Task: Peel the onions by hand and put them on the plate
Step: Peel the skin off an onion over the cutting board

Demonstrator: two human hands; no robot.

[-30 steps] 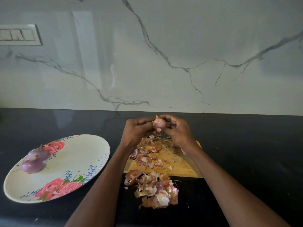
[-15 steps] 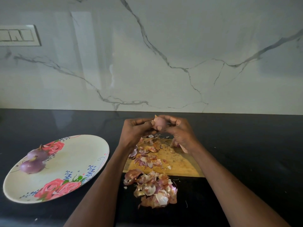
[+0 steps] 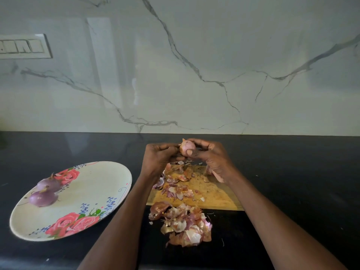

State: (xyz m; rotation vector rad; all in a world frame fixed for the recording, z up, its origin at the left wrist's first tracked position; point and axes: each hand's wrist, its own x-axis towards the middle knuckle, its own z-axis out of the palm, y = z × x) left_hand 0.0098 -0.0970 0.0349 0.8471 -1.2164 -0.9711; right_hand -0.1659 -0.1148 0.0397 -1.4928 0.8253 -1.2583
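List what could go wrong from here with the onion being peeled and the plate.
1. The small pinkish onion is pinched between the left hand and right hand above the black countertop, beyond the wooden cutting board; a slipped grip might send it rolling.
2. The two peeled purple onions sit near the edge of the floral oval plate; a nudge could roll them off.

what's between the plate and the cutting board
In the head view, the person's left forearm crosses the gap between the plate and the cutting board; beneath it only dark countertop shows.
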